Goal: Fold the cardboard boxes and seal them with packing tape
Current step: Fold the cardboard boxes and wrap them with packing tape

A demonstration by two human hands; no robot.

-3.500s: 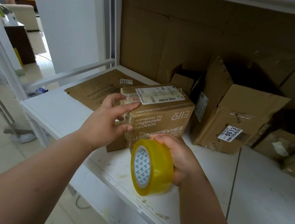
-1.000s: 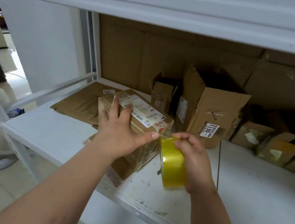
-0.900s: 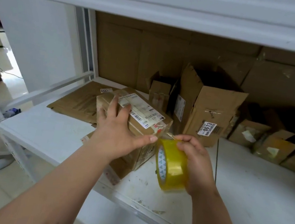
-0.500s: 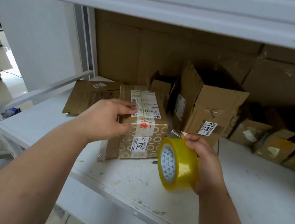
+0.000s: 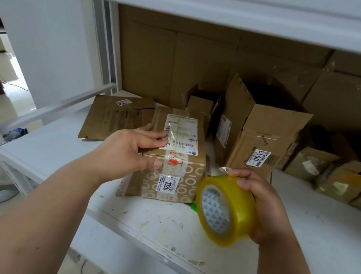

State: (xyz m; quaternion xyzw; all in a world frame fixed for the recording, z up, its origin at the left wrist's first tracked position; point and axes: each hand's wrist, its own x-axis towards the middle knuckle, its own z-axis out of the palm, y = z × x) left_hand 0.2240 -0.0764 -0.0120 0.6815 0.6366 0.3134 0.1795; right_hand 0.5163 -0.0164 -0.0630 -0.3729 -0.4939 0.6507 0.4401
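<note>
A: Starting nearest me: my right hand point(image 5: 264, 209) has its grip curled round the tape roll point(image 5: 225, 211), just right of the small box point(image 5: 175, 157) and a little nearer me. The thumb and forefinger pinch the loose tape end point(image 5: 224, 169).

B: And the left?

A: My left hand point(image 5: 126, 152) clamps the box's near left corner, fingers over the top, thumb on the front. The box sits upright on the white surface point(image 5: 323, 238), its shipping label point(image 5: 181, 137) facing up.

B: What could go wrong?

A: I'd say the free end could fold back and stick to itself or my fingers before it reaches the box. The box may also skid when I pull, since only one hand steadies it.

B: Anything changed since half a second ago?

A: Hardly anything. The box sits as it did, and the roll has dropped slightly lower.

B: Farther back?

A: Left of the box lies a flattened carton point(image 5: 117, 116). Behind and right of it stands the open box point(image 5: 256, 133), flaps up and not yet sealed.
</note>
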